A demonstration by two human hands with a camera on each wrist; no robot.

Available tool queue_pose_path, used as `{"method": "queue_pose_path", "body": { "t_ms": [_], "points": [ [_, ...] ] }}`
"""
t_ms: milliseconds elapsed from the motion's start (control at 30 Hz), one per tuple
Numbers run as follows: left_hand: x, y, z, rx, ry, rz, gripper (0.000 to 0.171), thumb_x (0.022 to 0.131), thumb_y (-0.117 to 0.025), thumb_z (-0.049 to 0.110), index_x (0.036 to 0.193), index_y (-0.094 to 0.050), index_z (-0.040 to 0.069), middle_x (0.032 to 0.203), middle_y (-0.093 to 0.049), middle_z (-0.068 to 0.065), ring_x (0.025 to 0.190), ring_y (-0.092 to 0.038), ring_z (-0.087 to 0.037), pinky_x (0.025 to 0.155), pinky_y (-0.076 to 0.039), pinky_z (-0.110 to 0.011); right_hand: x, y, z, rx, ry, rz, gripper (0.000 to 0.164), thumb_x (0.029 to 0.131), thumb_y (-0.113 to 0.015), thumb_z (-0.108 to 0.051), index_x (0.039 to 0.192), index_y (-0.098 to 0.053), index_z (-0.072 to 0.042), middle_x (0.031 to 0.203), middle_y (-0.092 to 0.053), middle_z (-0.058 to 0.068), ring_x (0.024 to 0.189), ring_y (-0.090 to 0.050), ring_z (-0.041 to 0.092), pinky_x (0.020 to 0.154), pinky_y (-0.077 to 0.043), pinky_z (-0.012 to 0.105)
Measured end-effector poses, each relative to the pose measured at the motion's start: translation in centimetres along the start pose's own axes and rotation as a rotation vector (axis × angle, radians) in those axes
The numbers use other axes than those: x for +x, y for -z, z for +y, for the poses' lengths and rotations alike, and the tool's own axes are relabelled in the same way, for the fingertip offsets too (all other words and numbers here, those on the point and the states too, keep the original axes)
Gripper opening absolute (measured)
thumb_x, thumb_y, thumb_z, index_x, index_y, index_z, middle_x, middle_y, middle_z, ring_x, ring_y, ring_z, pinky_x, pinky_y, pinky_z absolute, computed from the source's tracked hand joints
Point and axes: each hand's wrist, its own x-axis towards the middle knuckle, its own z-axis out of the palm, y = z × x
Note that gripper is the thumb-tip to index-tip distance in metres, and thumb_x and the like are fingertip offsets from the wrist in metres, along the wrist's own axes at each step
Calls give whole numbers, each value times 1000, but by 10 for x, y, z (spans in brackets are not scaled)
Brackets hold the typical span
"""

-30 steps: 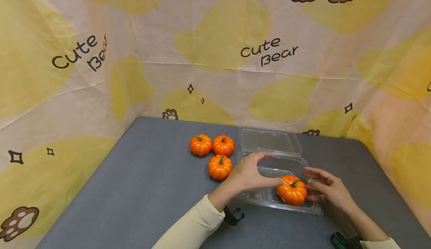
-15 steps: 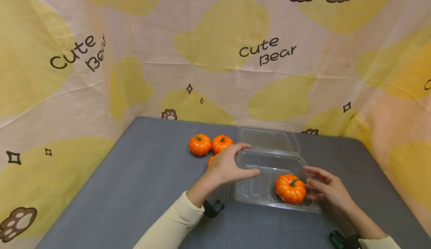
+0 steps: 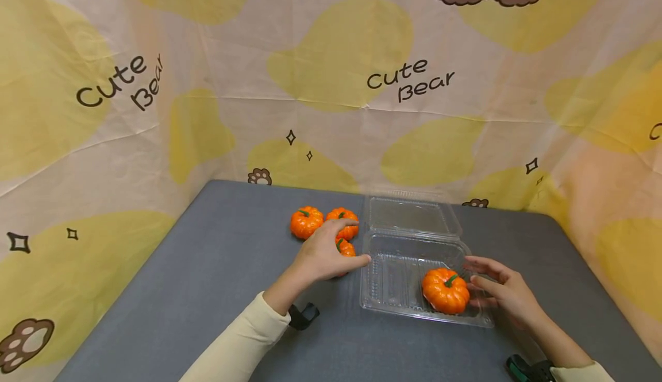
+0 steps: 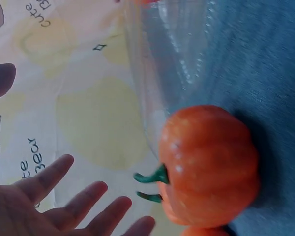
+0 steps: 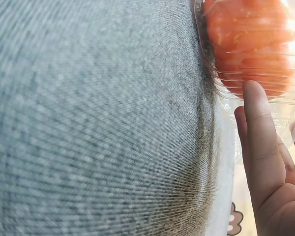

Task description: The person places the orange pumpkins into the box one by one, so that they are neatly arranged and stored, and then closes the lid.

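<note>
A clear plastic clamshell box point(image 3: 388, 281) lies with its lid point(image 3: 414, 215) folded back. Inside, at the right end, sits a small orange pumpkin point(image 3: 446, 291) with a green stem. My left hand point(image 3: 315, 258), fingers and thumb spread, hovers over another small pumpkin point(image 3: 345, 249) left of the box and partly hides it. In the left wrist view, that spread hand point(image 4: 54, 206) stands apart from the nearest pumpkin point(image 4: 211, 162). My right hand point(image 3: 512, 293) is at the box's right end, with straight fingers point(image 5: 258, 113) against the ribbed wall in the right wrist view.
Two more pumpkins, one at the back left point(image 3: 307, 223) and one beside it point(image 3: 347, 231), stand behind my left hand. The grey tabletop point(image 3: 207, 290) ends at a patterned cloth backdrop point(image 3: 331, 54) behind and at the sides.
My left hand has moved left, away from the pumpkin in the box, to above the loose pumpkins. The right hand stays at the box's right end.
</note>
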Motion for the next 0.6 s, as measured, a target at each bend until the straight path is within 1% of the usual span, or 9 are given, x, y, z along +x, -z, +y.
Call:
{"method": "queue_pose_path", "body": {
  "t_ms": [100, 233, 367, 600],
  "points": [
    [-1, 0, -9, -11, -7, 19, 70, 69, -75, 51, 130, -57, 22, 135, -55, -1, 127, -50, -22, 104, -43, -43, 0, 0, 0, 3, -2, -1, 46, 97, -56, -12, 141, -45, -5, 111, -64, -24, 91, -68, 6, 67, -59, 38],
    [-4, -1, -21, -39, -18, 53, 68, 67, -77, 44, 127, -60, 17, 129, -58, -8, 122, -53, -26, 103, -43, -42, 0, -1, 0, 1, -3, -1, 46, 97, -56, -12, 141, -44, -4, 111, -64, -24, 90, -68, 7, 67, -59, 38],
    [-7, -3, -32, -56, -6, 76, 65, 65, -78, 41, 124, -62, 16, 126, -60, -10, 117, -55, -27, 100, -44, -43, 0, -1, 0, -8, -4, 5, 47, 97, -56, -12, 141, -44, -3, 110, -64, -24, 90, -68, 7, 67, -59, 38],
    [-8, -8, -48, -49, 28, 87, 66, 62, -81, 39, 121, -63, 17, 125, -59, -11, 116, -53, -27, 98, -45, -43, -1, -1, -1, -11, -2, 8, 46, 97, -56, -12, 141, -44, -3, 110, -64, -24, 91, -67, 6, 67, -59, 38]
  ]
}}
